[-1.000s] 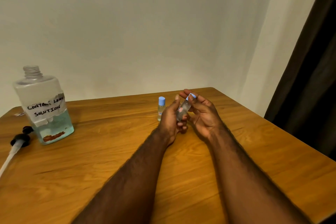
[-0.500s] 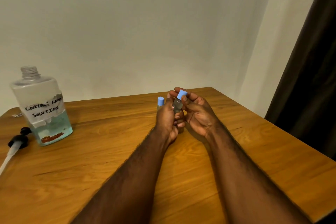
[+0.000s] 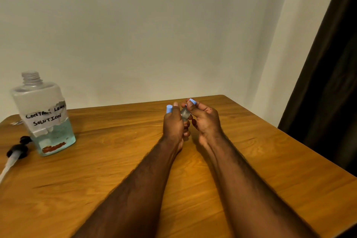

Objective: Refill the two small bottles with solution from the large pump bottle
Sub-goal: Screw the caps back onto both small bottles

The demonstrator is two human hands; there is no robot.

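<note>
L hand (image 3: 174, 124) grips small bottle (image 3: 184, 115) & R hand (image 3: 205, 120) has just pinched over its blue cap (image 3: 191, 100), so prob twisting; cap on, no filling yet.

Brightness: dim, warm indoor light; the wall (image 3: 154, 35) is evenly lit, a dull cream.
Dark side: the curtain (image 3: 328, 92) at the right edge is almost black, its folds barely readable.
Shadows: soft ones on the table (image 3: 116, 160) beside my forearms (image 3: 144, 189) and below my left hand (image 3: 174, 123) and right hand (image 3: 204, 120).
Glare: a faint sheen on the wood between my forearms, nothing harsh.
Sharpness: the large bottle (image 3: 44, 112) has a handwritten label I can read; the small bottle (image 3: 185, 113) between my hands looks soft.
Distortion: the wide lens bows the table's edges and tilts the curtain; the pump (image 3: 16, 150) at the table's left edge is smeared.
</note>
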